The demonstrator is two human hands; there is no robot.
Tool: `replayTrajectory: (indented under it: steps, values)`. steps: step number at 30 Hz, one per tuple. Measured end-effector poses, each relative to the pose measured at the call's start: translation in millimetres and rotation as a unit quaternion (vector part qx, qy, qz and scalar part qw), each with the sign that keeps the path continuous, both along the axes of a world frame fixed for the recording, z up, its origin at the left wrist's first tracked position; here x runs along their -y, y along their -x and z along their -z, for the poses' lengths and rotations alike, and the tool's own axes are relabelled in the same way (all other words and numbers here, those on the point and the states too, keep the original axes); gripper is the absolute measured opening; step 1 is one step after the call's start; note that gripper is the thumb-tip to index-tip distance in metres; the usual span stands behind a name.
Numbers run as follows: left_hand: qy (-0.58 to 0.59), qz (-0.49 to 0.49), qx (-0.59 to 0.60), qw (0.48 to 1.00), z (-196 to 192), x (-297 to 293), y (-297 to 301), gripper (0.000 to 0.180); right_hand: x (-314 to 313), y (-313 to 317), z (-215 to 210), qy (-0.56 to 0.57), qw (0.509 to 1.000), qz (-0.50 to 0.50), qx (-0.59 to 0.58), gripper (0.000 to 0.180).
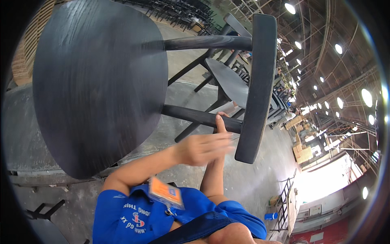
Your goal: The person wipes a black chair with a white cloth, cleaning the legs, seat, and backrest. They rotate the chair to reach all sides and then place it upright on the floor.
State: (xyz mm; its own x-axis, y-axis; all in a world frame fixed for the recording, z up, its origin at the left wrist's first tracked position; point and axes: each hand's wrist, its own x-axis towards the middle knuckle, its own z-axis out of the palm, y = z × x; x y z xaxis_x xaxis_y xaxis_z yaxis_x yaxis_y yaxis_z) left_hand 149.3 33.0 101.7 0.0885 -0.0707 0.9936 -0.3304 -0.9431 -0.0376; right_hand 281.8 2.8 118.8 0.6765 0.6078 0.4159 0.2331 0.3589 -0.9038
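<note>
A black wooden chair (97, 89) fills the left and middle of the view, its rounded seat at left. Two round posts run from the seat to a curved backrest (256, 85) on the right. My right hand (221, 123) is closed round the nearer post (191, 115), close to the backrest. A pale flat piece (228, 108) shows just beyond these fingers; its kind is unclear. My left hand (205, 149) crosses in front of my right forearm, near the backrest's lower end. Motion smears its fingers, and I cannot make out whether it holds anything.
Under the chair lies a grey, scuffed platform (22, 136). Another black chair (229, 79) stands just beyond, and part of one (44, 227) shows at lower left. Stacked wooden pieces (22, 65) rise at far left. Farther off are rows of dark chairs (183, 12) and a blue container (270, 216).
</note>
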Motion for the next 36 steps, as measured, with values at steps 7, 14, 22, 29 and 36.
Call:
replayTrajectory:
  steps: [7,14,22,29,36]
  values:
    - [-0.109,-0.06,-0.066,0.99,-113.7,-49.8,-93.4,0.074,9.9,-6.3,17.9,-0.025,0.997,-0.069,0.027,0.027]
    - [-0.08,-0.339,0.041,0.937,-197.9,-140.0,-74.1,0.075,23.9,0.9,20.2,-0.015,0.996,-0.062,-0.055,0.025]
    - [-0.323,-0.083,-0.155,0.93,-160.1,-111.6,-60.3,0.077,19.6,1.5,18.9,-0.042,0.998,-0.039,-0.026,0.023]
    - [-0.034,-0.266,0.116,0.957,-209.2,-185.5,-45.9,0.065,18.0,9.0,15.4,-0.063,0.997,-0.032,-0.019,0.019]
    - [-0.03,-0.589,-0.345,0.73,-75.1,-207.7,111.2,0.063,15.2,15.1,18.6,-0.097,0.994,-0.056,0.003,0.02]
